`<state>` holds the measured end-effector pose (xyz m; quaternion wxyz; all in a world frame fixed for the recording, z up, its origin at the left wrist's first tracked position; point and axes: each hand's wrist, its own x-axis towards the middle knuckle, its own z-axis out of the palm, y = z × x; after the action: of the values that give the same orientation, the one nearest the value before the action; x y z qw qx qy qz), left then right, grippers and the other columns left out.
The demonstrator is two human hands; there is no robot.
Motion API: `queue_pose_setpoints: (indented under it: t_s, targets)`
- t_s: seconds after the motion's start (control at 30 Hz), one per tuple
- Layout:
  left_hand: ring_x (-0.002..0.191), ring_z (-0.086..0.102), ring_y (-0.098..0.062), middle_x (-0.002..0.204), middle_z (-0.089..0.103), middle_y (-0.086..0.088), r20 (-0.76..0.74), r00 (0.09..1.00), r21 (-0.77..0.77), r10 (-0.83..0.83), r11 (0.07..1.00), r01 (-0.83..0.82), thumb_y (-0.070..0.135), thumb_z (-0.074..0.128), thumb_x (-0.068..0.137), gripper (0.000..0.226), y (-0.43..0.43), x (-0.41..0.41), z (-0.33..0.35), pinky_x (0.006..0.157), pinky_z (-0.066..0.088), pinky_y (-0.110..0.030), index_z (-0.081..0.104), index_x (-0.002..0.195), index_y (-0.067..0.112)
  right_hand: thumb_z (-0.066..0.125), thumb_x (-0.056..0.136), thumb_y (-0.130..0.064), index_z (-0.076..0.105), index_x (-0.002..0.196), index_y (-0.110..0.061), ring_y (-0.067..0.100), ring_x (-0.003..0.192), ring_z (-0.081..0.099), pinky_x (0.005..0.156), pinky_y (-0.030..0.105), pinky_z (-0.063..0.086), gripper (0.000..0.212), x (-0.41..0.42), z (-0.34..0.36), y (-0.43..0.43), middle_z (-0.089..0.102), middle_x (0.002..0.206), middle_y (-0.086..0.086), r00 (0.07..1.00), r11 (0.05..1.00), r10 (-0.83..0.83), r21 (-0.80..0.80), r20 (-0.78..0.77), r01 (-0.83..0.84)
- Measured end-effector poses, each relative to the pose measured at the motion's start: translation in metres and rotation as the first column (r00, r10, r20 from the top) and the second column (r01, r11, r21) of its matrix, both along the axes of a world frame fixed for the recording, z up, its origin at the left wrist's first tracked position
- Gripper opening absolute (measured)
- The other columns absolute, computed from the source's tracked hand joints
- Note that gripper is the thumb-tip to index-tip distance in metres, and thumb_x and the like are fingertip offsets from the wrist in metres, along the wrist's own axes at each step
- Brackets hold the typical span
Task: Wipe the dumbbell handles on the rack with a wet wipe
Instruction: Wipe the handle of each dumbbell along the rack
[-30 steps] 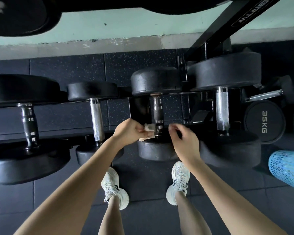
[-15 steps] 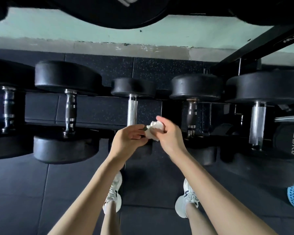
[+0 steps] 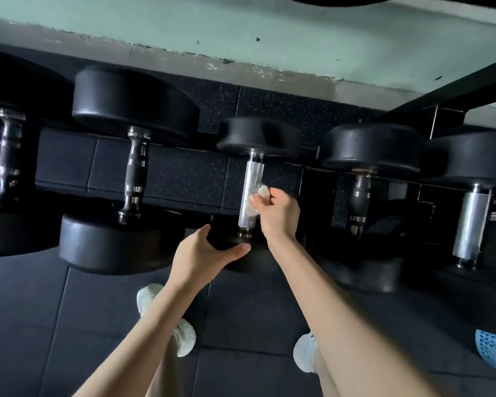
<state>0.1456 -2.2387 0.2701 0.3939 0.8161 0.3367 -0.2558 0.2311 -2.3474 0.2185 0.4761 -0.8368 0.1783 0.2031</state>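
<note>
Head view: rack (image 3: 455, 88) seen full of black dumbbells. Middle dumbbell (image 3: 259, 136) laid across rack, front edge to back edge. Its silver handle (image 3: 252, 176) judged part wiped. Right hand (image 3: 279, 213) closed round wet wipe (image 3: 260, 195), pressed on handle's near half. Left hand (image 3: 201, 253) open, laid on near weight. Other handles maybe still left; cannot be told.

Five black-headed dumbbells (image 3: 135, 104) lay side by side across the black rack (image 3: 447, 90), with their handles running front to back. The middle one's silver knurled handle (image 3: 251, 179) had a crumpled white wet wipe (image 3: 260, 194) against its right side near mid-length, seemingly touching it. The two handles beside it were dark and contoured.
</note>
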Motion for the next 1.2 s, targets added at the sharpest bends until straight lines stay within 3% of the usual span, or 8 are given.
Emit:
queue_pose_setpoints:
  t_s: [0.13,0.27,0.47,0.63,0.77,0.93,1.07,1.2]
  targets:
    - [0.111,0.056,-0.018,0.119,0.064,-0.004,-0.035,0.990,0.012,-0.133,0.991,0.134,0.050,0.075,0.071,0.068,0.009,0.009,0.000,0.075,0.032,-0.017,0.058,0.120,0.007,0.069,0.085,-0.024,0.041,0.051,-0.014,0.005,0.052,0.037,0.044,0.015,0.027,0.045,-0.005,-0.003,0.004,0.045,0.052,-0.007,0.997,0.996,-0.079,-0.052,-0.025,0.077]
    - [0.106,0.059,-0.019,0.113,0.066,-0.004,-0.061,0.967,0.021,-0.246,0.969,0.248,0.057,0.075,0.066,0.066,0.018,0.017,-0.005,0.079,0.040,-0.023,0.062,0.111,0.010,0.068,0.083,-0.016,0.027,0.047,-0.021,0.008,0.049,0.028,0.048,0.023,0.020,0.055,0.007,0.002,0.022,0.032,0.047,-0.006,0.978,0.976,-0.063,-0.193,0.200,0.102]
    - [0.092,0.064,-0.014,0.095,0.070,0.004,-0.032,0.932,-0.020,-0.362,0.932,0.361,0.066,0.076,0.055,0.069,0.037,0.024,-0.013,0.072,0.048,-0.025,0.067,0.100,0.015,0.068,0.084,-0.023,0.048,0.056,-0.005,0.013,0.053,0.036,0.054,0.023,0.021,0.039,0.045,0.002,0.042,0.045,0.055,0.001,0.935,0.949,-0.138,-0.228,0.326,0.219]
    - [0.089,0.065,-0.017,0.091,0.071,0.001,-0.025,0.933,-0.020,-0.359,0.933,0.359,0.059,0.081,0.055,0.058,0.040,0.026,-0.014,0.076,0.050,-0.031,0.064,0.083,0.011,0.076,0.076,-0.033,0.057,0.060,-0.005,0.010,0.061,0.049,0.057,0.028,0.040,0.037,0.050,-0.005,0.028,0.057,0.062,0.002,0.974,0.980,-0.164,-0.085,0.159,0.179]
    - [0.077,0.063,-0.011,0.079,0.070,0.003,-0.038,0.941,-0.023,-0.337,0.942,0.336,0.064,0.080,0.049,0.064,0.041,0.024,-0.019,0.074,0.053,-0.035,0.070,0.085,0.011,0.077,0.077,-0.020,0.064,0.068,-0.008,0.009,0.072,0.062,0.072,0.025,0.053,0.020,0.065,-0.001,-0.003,0.065,0.071,0.000,0.990,0.981,0.088,0.180,-0.113,-0.067]
    - [0.072,0.063,-0.008,0.074,0.070,0.005,-0.054,0.947,-0.028,-0.316,0.949,0.315,0.065,0.080,0.045,0.063,0.041,0.024,-0.022,0.072,0.053,-0.034,0.071,0.084,0.016,0.076,0.078,-0.031,0.059,0.066,-0.005,0.006,0.053,0.045,0.049,0.020,0.036,0.033,0.021,0.000,-0.016,0.060,0.061,0.003,0.950,0.965,0.253,-0.020,-0.184,-0.261]
    - [0.076,0.063,-0.011,0.077,0.070,0.005,-0.068,0.949,-0.004,-0.308,0.951,0.308,0.063,0.081,0.046,0.062,0.039,0.024,-0.022,0.074,0.053,-0.035,0.072,0.087,0.017,0.080,0.072,-0.037,0.042,0.051,-0.017,0.008,0.047,0.030,0.046,0.026,0.024,0.047,-0.009,0.001,-0.020,0.038,0.047,-0.005,0.924,0.936,0.311,-0.099,-0.222,-0.339]
    - [0.068,0.063,-0.008,0.070,0.069,0.005,-0.058,0.951,-0.004,-0.304,0.953,0.304,0.062,0.079,0.050,0.055,0.038,0.021,-0.021,0.066,0.052,-0.034,0.072,0.080,0.017,0.080,0.071,-0.035,0.035,0.049,-0.017,0.008,0.045,0.028,0.045,0.027,0.022,0.054,-0.008,0.007,-0.013,0.035,0.046,-0.006,0.927,0.916,0.321,-0.185,-0.197,-0.356]
